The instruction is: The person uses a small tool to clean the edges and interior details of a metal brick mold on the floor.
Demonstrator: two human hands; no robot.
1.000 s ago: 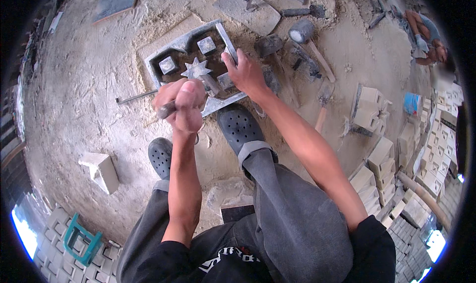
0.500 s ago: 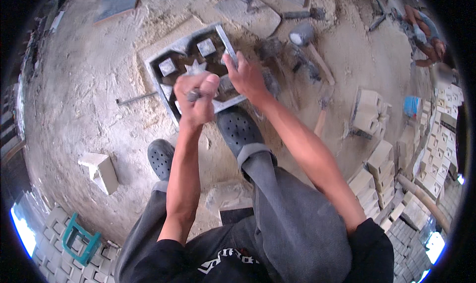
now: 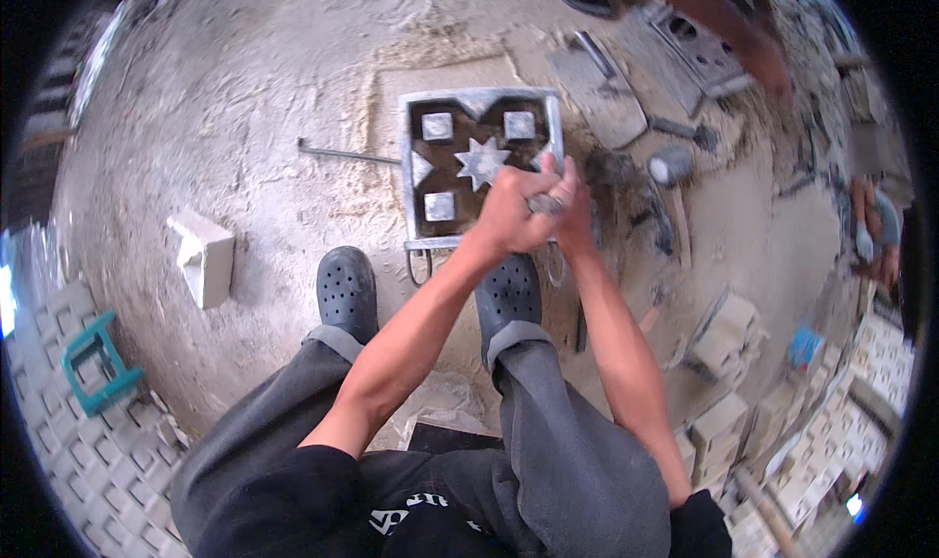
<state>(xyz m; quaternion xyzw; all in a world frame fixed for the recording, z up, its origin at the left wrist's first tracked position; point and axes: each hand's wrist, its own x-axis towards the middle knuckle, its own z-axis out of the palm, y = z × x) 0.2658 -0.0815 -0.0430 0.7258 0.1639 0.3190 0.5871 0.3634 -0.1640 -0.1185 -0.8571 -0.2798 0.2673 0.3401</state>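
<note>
Before us, the left hand (image 3: 514, 213) clenches a round-ended tool (image 3: 545, 204), the right hand (image 3: 579, 216), its grip unclear, beside a metal frame (image 3: 435, 95) whose recesses (image 3: 444, 170) look unfilled around a star (image 3: 481, 164).

Floor (image 3: 269, 191) left of the mould (image 3: 479, 102) leaves passage around a rod (image 3: 349, 154); tools (image 3: 671, 167) crowd right.

Tool (image 3: 545, 204) in left hand (image 3: 513, 216); metal frame (image 3: 409, 206)

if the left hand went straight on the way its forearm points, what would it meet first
Most likely the right hand, just ahead at the right of the grey frame. The left hand overlaps it in this view, so depth is unclear and it might pass above.
</note>
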